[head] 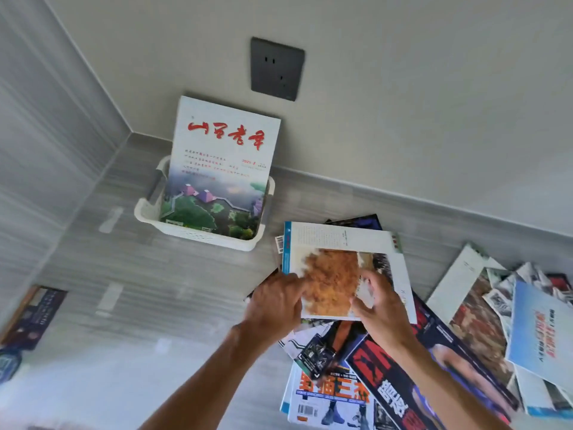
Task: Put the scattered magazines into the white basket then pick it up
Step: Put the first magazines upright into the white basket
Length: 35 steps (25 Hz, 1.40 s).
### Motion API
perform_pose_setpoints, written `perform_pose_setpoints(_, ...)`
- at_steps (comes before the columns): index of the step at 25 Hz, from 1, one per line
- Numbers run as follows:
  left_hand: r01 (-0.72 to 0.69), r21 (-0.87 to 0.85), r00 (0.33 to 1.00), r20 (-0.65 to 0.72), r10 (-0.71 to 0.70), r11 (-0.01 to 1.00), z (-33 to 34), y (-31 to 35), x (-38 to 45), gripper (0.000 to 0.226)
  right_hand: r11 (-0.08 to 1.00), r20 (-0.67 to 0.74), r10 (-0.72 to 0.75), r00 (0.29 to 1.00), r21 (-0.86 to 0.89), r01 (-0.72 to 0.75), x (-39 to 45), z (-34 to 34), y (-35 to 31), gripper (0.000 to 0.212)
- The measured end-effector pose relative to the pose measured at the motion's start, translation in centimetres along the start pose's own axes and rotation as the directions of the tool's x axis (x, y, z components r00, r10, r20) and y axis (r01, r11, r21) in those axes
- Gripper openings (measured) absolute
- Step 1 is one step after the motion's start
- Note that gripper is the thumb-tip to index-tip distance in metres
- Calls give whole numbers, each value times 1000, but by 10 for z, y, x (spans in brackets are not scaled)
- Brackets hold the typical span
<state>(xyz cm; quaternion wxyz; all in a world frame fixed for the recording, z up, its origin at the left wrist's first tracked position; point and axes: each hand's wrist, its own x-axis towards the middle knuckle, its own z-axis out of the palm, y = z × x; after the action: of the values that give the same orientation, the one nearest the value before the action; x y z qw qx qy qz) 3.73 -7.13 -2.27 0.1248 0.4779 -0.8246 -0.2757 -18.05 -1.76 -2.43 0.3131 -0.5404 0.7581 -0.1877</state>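
A white basket (145, 212) stands on the grey floor near the wall, with one magazine with red characters (223, 156) upright inside it. To its right lies a heap of scattered magazines (400, 392). On top of the heap is a magazine with an orange tree picture (331, 283). My left hand (273, 302) grips its left edge, thumb on the cover. My right hand (381, 302) holds its right side with fingers curled over the page.
A dark wall socket (277, 69) sits above the basket. More magazines (539, 333) spread out at the right. A dark book (31, 318) lies on the floor at the far left. The floor between it and the heap is bare.
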Motion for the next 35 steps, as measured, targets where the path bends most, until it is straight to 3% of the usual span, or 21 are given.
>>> perform_pose_setpoints(1, -37, 58, 994, 101, 31, 998, 23, 16, 0, 24, 997, -17, 25, 1000, -68, -26, -8, -9, 13, 66)
perform_pose_setpoints(3, 1, 195, 969, 244, -50, 981, 60, 39, 6, 59, 986, -40, 69, 997, -148, -74, -18, -18, 35, 78)
perform_pose_setpoints(6, 61, 396, 932, 306, -195, 916, 79, 49, 18, 82, 994, -67, 81, 994, -68, -85, -28, -24, 61, 82)
perform_pose_setpoints(11, -19, 451, 921, 356, -160, 892, 81, 56, 14, 77, 976, -18, 162, 987, 148, -157, -33, -33, 79, 67)
perform_pose_setpoints(14, -37, 427, 965, 249, -79, 904, 76, 49, 17, 59, 983, -204, 98, 974, 171, -63, -33, -37, 71, 60)
perform_pose_setpoints(17, 21, 281, 997, 66, -41, 959, 59, 43, 27, 44, 975, -425, 80, 902, 220, 16, -30, -44, 63, 60)
perform_pose_setpoints(19, 61, 68, 998, 3, -62, 996, 42, 46, 31, 35, 917, -385, 194, 902, 399, -27, -25, -45, 61, 57)
perform_pose_setpoints(21, 52, -252, 996, -61, -70, 966, 18, 48, 28, 27, 843, -323, 230, 918, 538, -22, -19, -45, 58, 51)
perform_pose_setpoints(24, -96, -700, 978, -199, -65, 707, -29, 38, 19, 23, 617, -164, 248, 955, 786, -25, 4, -47, 41, 62)
perform_pose_setpoints(26, -118, -867, 982, -173, -72, 483, -55, 31, 8, 27, 396, 30, 129, 991, 915, -80, 22, -47, 21, 68)
perform_pose_setpoints(27, -107, -896, 980, -169, -108, 430, -61, 27, 4, 29, 339, 76, 42, 996, 937, -86, 30, -46, 10, 60)
perform_pose_setpoints(29, -66, -897, 952, -187, -241, 438, -62, 22, -2, 30, 414, 66, -29, 997, 909, -48, 40, -42, -11, 39)
perform_pose_setpoints(31, -34, -890, 905, -220, -363, 455, -57, 15, -3, 31, 566, 3, -27, 1000, 825, 13, 42, -38, -24, 39)
perform_pose_setpoints(35, -52, -892, 838, -283, -467, 448, -54, 5, -4, 41, 598, -58, -68, 996, 796, 88, 39, -31, -32, 34)
